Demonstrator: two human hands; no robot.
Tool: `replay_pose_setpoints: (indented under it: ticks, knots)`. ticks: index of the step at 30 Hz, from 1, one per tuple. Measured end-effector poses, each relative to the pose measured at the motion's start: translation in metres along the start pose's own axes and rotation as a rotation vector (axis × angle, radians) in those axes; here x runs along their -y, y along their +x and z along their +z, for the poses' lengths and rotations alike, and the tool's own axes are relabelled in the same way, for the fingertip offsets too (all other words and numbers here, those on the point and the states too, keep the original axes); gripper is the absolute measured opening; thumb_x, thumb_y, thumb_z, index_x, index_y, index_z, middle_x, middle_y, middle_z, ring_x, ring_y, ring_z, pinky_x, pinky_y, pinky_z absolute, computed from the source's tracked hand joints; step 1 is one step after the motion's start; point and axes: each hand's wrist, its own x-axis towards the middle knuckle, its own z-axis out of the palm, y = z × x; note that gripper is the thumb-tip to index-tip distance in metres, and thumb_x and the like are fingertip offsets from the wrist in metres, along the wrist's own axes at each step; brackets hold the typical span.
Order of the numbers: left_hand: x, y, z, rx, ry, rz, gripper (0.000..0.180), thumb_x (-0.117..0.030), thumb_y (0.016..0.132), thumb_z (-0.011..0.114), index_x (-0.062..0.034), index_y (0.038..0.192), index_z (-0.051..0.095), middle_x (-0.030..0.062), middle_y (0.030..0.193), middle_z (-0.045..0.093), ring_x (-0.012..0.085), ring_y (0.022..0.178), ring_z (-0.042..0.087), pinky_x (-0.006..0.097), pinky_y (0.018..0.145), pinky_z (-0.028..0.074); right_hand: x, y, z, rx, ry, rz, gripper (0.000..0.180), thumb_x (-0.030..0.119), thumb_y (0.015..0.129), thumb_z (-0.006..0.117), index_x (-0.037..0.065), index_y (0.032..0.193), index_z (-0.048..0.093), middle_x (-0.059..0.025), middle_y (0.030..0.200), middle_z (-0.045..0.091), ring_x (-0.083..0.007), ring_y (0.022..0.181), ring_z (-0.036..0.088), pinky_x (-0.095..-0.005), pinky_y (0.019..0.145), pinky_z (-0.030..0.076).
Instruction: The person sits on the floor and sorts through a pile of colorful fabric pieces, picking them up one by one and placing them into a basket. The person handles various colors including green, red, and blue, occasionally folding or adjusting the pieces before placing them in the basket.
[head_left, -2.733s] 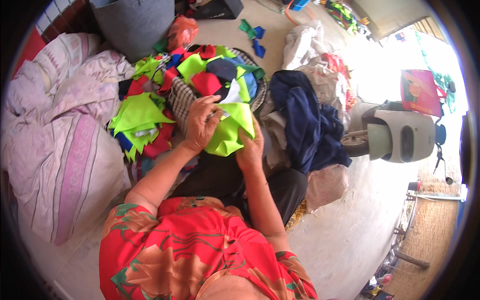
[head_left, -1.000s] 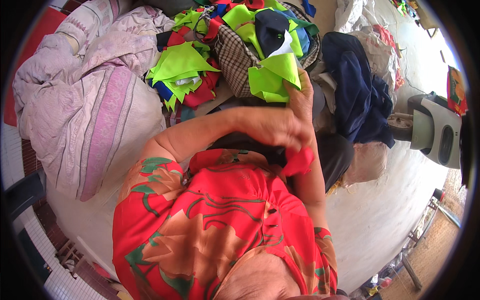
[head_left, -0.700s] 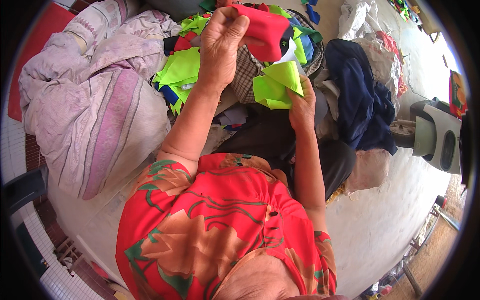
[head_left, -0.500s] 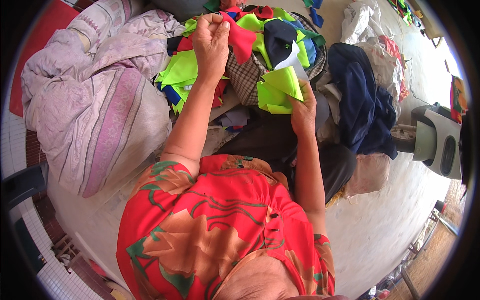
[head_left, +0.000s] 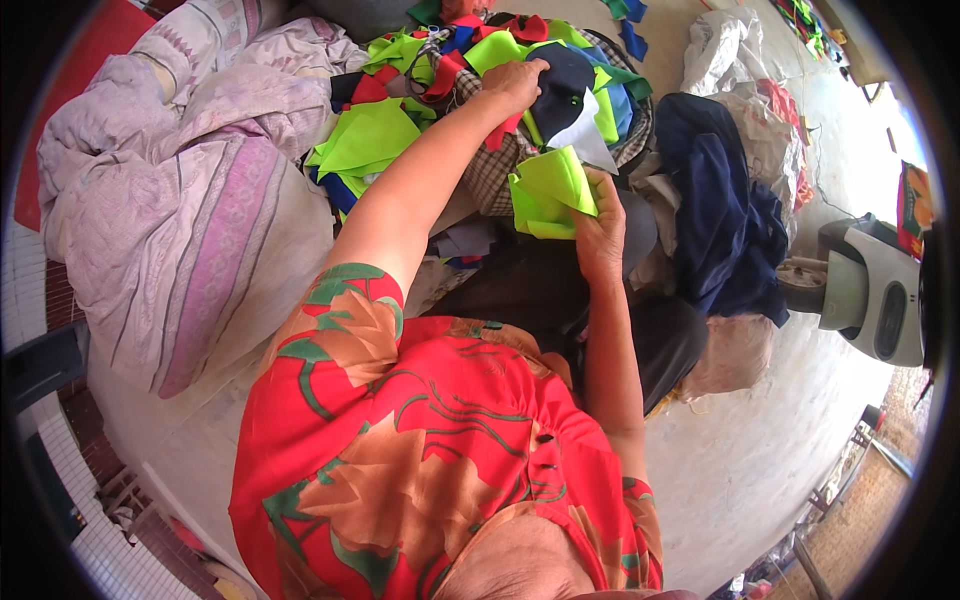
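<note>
Vs half a sec ago: left hand [head_left: 515, 82] has dropped from its raised spot w/ the red scrap and now lies flat on the pile, fingers curled down onto a red piece [head_left: 505, 128] beside the navy cap-like piece [head_left: 562, 85]. Right hand [head_left: 598, 232] has barely shifted (same grip), thumb and fingers pinching the neon-green cloth stack [head_left: 550, 192]. Stack: bright lime, several layers folded, edges uneven, held just above the lap, in front of the checked cloth [head_left: 490, 175]. Further out: mixed pile of green, red, blue scraps [head_left: 375, 135]. Pink-striped bedding [head_left: 190, 210] at left.
</note>
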Motion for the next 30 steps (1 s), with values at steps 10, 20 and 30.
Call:
replay_pose_setpoints:
  ticks: [10,20,30]
  knots:
    - [0.033,0.03,-0.033,-0.152,-0.64,0.077,0.028,-0.02,0.078,0.068,-0.0016,0.098,0.062,0.008,0.085,0.066,0.0143,0.078,0.06,0.028,0.074,0.047,-0.003,0.0,-0.001,-0.011,-0.037,-0.038,0.024,-0.003,0.082,0.057,0.001,0.106,0.054,-0.0025,0.09,0.06,-0.0082,0.084,0.053,-0.0232,0.076,0.044]
    - [0.019,-0.016,-0.24,-1.511,-1.458,-0.031,0.027,-0.016,0.085,0.061,-0.0008,0.101,0.045,0.0073,0.088,0.056,0.0166,0.076,0.055,0.033,0.063,0.049,-0.006,0.002,-0.001,-0.014,-0.01,-0.029,0.025,-0.005,0.083,0.055,0.001,0.107,0.054,-0.004,0.092,0.063,-0.0076,0.086,0.054,-0.0234,0.077,0.045]
    - [-0.154,-0.132,-0.141,0.212,-0.988,0.972,0.011,-0.011,0.088,0.057,-0.0037,0.092,0.05,0.007,0.093,0.059,0.0165,0.073,0.056,0.026,0.063,0.047,-0.014,0.001,0.001,-0.009,-0.154,-0.075,0.029,-0.007,0.077,0.055,0.006,0.104,0.055,-0.0066,0.085,0.065,-0.013,0.079,0.06,-0.0258,0.072,0.048]
